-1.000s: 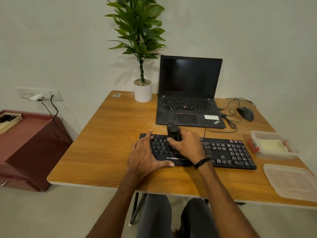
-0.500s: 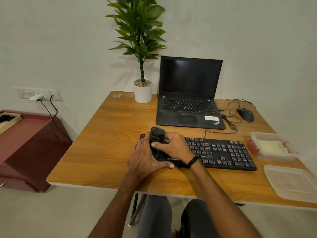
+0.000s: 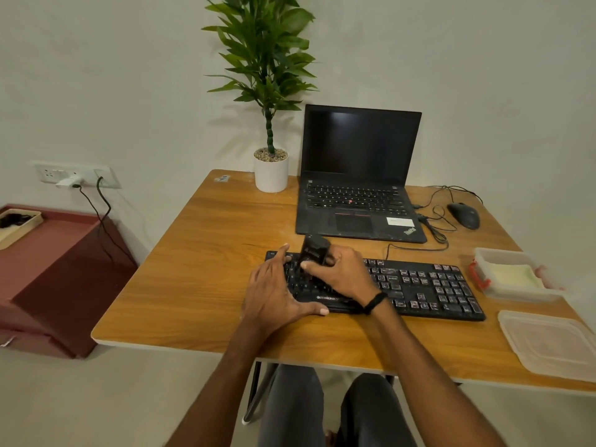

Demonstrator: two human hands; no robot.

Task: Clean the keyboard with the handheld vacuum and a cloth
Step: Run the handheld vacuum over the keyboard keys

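A right hand is gripping the black handheld vacuum over the keyboard, left half | left hand is resting flat, fingers spread, on its left end | wooden table

free: bare table left of the keyboard, wide, back to the potted plant; thin strip along the near edge | blocked: left hand and right hand gripping the handheld vacuum over the keyboard's left end; laptop just behind; container, lid, mouse and cables at right
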